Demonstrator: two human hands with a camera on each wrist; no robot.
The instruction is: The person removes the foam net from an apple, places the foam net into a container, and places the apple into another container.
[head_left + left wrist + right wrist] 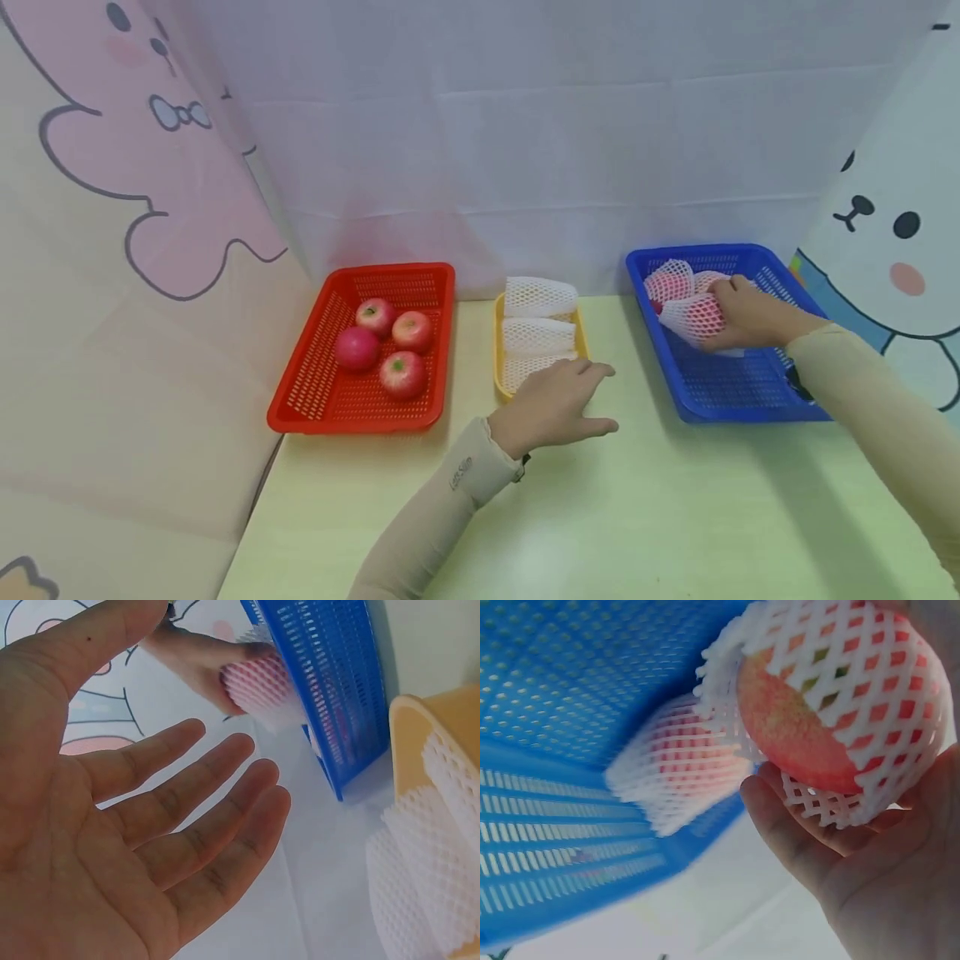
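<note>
My right hand (742, 315) grips an apple (799, 724) wrapped in a white foam net (877, 690), inside the blue basket (693, 408). Other netted apples (670, 282) lie beside it at the back left of that basket; one netted apple (682, 754) also shows in the right wrist view. Over the front of the small yellow basket (498, 342) hovers my left hand (551, 406), holding nothing, with its fingers spread loosely and thumb apart. White foam nets (538, 336) lie stacked in the yellow basket, the front one partly hidden by the left hand.
On the left stands a red basket (360, 427) with several bare apples (403, 374) in it. A pale green table (600, 525) carries all three baskets. Behind them hangs a white cloth (480, 150), with cartoon-printed cloth (150, 350) at the left side.
</note>
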